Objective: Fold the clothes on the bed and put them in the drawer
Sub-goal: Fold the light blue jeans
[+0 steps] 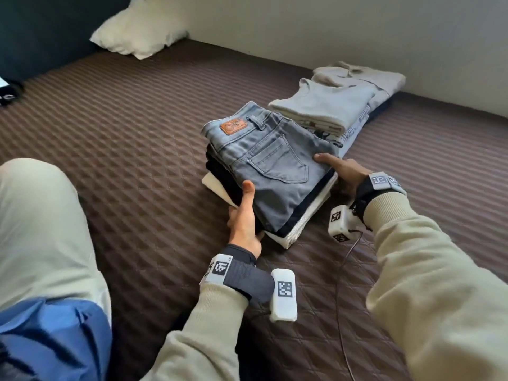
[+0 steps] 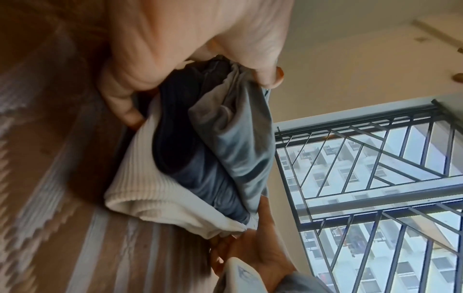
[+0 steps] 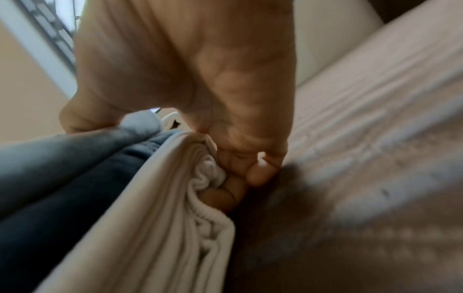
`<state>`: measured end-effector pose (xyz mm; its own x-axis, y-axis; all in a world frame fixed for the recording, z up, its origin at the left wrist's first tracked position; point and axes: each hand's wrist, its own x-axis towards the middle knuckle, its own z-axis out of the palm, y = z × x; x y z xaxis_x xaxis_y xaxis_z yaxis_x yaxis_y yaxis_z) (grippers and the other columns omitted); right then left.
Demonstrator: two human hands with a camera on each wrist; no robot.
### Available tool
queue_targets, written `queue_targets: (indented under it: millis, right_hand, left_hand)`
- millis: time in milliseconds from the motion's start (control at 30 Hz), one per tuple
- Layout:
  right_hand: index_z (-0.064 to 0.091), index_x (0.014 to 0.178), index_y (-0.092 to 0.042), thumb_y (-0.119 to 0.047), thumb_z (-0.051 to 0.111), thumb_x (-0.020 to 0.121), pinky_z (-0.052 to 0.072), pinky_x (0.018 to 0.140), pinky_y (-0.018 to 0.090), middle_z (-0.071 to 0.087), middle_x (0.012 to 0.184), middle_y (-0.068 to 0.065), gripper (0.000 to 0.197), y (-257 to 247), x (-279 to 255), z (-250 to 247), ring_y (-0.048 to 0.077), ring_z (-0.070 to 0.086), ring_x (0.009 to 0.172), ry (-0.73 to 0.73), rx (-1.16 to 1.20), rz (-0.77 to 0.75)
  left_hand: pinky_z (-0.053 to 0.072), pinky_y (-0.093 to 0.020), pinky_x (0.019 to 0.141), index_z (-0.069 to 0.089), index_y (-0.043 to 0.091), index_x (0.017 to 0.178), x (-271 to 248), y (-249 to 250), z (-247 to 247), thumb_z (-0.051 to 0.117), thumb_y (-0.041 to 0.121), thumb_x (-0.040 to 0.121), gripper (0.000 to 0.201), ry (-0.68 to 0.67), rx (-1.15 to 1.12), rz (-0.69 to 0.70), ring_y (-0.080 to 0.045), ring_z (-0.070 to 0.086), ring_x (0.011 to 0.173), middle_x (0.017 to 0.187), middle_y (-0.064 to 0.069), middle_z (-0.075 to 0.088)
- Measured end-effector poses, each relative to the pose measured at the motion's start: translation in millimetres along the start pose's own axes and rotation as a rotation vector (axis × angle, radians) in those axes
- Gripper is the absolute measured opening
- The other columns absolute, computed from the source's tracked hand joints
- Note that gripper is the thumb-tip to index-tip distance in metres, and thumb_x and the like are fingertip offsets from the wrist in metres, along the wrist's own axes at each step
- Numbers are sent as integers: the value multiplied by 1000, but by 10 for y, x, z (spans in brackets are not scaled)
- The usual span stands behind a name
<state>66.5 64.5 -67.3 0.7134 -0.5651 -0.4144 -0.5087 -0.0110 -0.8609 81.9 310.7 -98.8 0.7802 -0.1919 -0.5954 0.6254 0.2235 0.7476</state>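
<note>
A stack of folded clothes (image 1: pixel 270 185) lies on the brown quilted bed (image 1: pixel 137 149), with grey-blue jeans (image 1: pixel 264 160) on top, dark garments under them and a white ribbed piece (image 2: pixel 140 178) at the bottom. My left hand (image 1: pixel 244 215) grips the stack's near-left side, thumb on the jeans, fingers under the pile. My right hand (image 1: pixel 341 171) grips the right side the same way, thumb on top and fingers curled under the white layers (image 3: pixel 175 198). In the left wrist view the left hand (image 2: pixel 190 59) clamps the bundle's edge.
A second pile of folded clothes (image 1: pixel 338 103), light grey tops over striped and dark pieces, lies just beyond the held stack near the white wall. A white pillow (image 1: pixel 140 31) leans at the headboard. My knee in beige trousers (image 1: pixel 41 229) rests on the bed at left.
</note>
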Motion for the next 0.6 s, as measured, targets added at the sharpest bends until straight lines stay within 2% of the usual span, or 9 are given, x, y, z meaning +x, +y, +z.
queue_targets:
  millis: [67,133,167,233,300,333,400,467,600]
  right_hand:
    - [64,103,-13,-59,79,64,48,57,27,66,88,7,63,44,-91,54,24,62,69,47,23,18]
    - [67,102,-12,-53,80,66,49,59,29,69,94,10,56,100,-195,112,25,63,71,66,120,-3]
    - [68,99,-13,-52,81,64,49,57,30,69,93,11,54,133,-251,137,26,63,69,72,159,2]
    - [68,88,-15,-48,80,68,47,49,25,66,83,8,41,209,-397,163,21,58,57,93,201,-22]
    - [65,83,-17,-41,76,77,43,42,19,58,76,3,27,303,-605,173,15,51,51,103,212,-26]
    - [65,83,-17,-39,75,80,41,40,18,55,74,2,25,353,-710,163,14,49,50,111,221,-38]
    - [64,84,-14,-36,74,81,40,39,18,53,68,3,25,478,-914,94,14,47,47,138,242,-57]
    - [64,82,-11,-34,74,81,38,38,19,52,63,4,25,625,-1122,-5,13,47,43,179,266,-67]
    - [61,81,-11,-34,74,80,37,41,21,51,64,7,27,906,-1520,-215,16,47,49,278,325,-50]
  left_hand:
    - [52,-50,89,58,33,123,-6,39,-22,72,89,33,107,-26,19,-22,-26,61,112,126,3,62]
    - [52,-51,90,53,30,129,-4,69,-37,75,87,31,116,-30,39,-43,-27,62,111,125,0,63]
    - [50,-51,92,49,28,133,-1,76,-46,77,85,29,122,-10,61,-45,-28,62,111,125,-1,63]
    - [49,-51,95,45,25,134,-3,72,-76,84,76,27,125,10,102,-10,-28,61,111,124,-3,63]
    - [51,-49,94,46,22,132,-53,29,-135,88,65,34,115,2,126,37,-27,64,106,119,-5,66]
    - [53,-49,93,46,21,132,-81,12,-163,88,58,43,105,-6,137,56,-27,66,103,116,-7,67]
    - [54,-47,91,46,17,133,-151,-26,-190,83,45,64,83,-31,187,78,-27,68,99,113,-9,68]
    - [54,-41,89,47,16,132,-244,-90,-176,77,39,76,68,-50,245,70,-26,66,100,115,-9,66]
    - [51,-27,66,52,13,131,-434,-213,-56,75,35,79,61,-142,345,53,-20,66,87,111,-8,67]
